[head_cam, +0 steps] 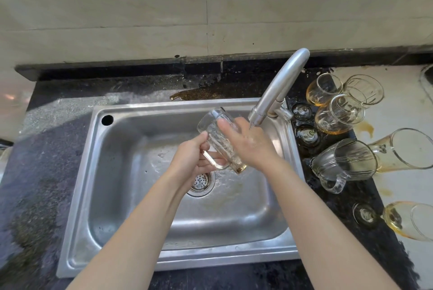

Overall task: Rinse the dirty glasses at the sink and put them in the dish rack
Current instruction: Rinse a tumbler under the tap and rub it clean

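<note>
Glass mug (212, 125) lies tilted between my hands above the sink (121, 196): my left hand (192, 156) curls round its handle, my right hand (248, 144) wraps its body just under the running faucet (278, 88).

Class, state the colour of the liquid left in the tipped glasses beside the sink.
Amber-yellow liquid, best in head view.

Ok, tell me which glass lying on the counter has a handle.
The clear ribbed mug beside the sink's right rim, handle toward the camera; the other counter glasses have no handle.
</note>
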Demonstrator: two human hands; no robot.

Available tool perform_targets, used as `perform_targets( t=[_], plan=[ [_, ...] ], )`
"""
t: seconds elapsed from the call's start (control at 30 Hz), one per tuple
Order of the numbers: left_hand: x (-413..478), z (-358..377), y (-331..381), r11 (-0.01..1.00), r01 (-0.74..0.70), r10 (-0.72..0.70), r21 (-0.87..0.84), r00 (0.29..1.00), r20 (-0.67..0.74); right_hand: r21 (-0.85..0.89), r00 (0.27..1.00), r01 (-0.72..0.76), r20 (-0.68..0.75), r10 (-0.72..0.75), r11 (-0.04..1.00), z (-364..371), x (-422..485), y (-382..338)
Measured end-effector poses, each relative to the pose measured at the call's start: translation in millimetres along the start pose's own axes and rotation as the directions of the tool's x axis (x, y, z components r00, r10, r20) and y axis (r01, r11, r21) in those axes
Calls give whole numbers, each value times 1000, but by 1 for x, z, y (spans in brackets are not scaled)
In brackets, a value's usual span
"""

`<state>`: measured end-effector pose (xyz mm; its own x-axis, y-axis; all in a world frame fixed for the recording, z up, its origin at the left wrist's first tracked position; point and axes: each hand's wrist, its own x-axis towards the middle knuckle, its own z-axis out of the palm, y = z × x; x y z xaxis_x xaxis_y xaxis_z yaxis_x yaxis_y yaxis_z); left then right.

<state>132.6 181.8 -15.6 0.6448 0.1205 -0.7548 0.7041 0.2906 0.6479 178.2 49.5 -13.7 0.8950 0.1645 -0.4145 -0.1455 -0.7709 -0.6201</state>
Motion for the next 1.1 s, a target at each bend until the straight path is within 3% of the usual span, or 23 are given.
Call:
perform_targets(
  t=[0.03,0.1,0.17,0.23,0.33,0.4,0.53,0.6,0.7,0.77,0.83,0.93,0.97,1.1],
  plan=[
    [0,0,-1,999,13,-14,-51,1000,-16,140,995,-83,71,74,987,-6,5,6],
    [1,2,-3,983,50,-54,-177,998,-19,441,985,-175,78,157,880,-7,12,17],
    [1,5,-7,945,97,-99,-313,995,12,613,981,-123,-45,190,781,5,9,22],
    [-1,8,-11,887,134,-127,-442,991,45,593,956,10,-241,165,805,16,0,19],
    [-3,10,-13,796,192,-151,-574,981,119,358,908,230,-414,-66,905,23,-10,7],
    [-1,5,-13,769,233,-149,-596,971,186,394,908,214,-419,-32,894,18,0,5],
    [6,-3,-12,750,275,-157,-601,958,241,572,888,90,-417,195,815,3,16,4],
    [4,-2,-9,745,293,-174,-599,953,248,548,907,124,-400,129,828,5,2,-3],
    [-2,0,-9,698,305,-184,-647,951,249,287,912,234,-395,-108,929,9,-17,-11],
    [-2,0,-12,665,334,-178,-668,939,292,303,917,214,-390,-84,929,3,-14,-13],
    [2,-1,-16,627,362,-176,-690,929,327,504,938,100,-335,88,858,-4,-8,-9],
    [7,0,-16,694,308,-170,-650,948,269,809,951,-83,-111,289,583,-7,-10,-6],
    [7,1,-15,746,276,-163,-606,958,235,821,953,-138,-43,301,554,-7,-10,-4],
    [12,6,-16,928,92,-73,-361,995,67,754,965,-249,139,223,607,-18,-12,-3]
  ],
)
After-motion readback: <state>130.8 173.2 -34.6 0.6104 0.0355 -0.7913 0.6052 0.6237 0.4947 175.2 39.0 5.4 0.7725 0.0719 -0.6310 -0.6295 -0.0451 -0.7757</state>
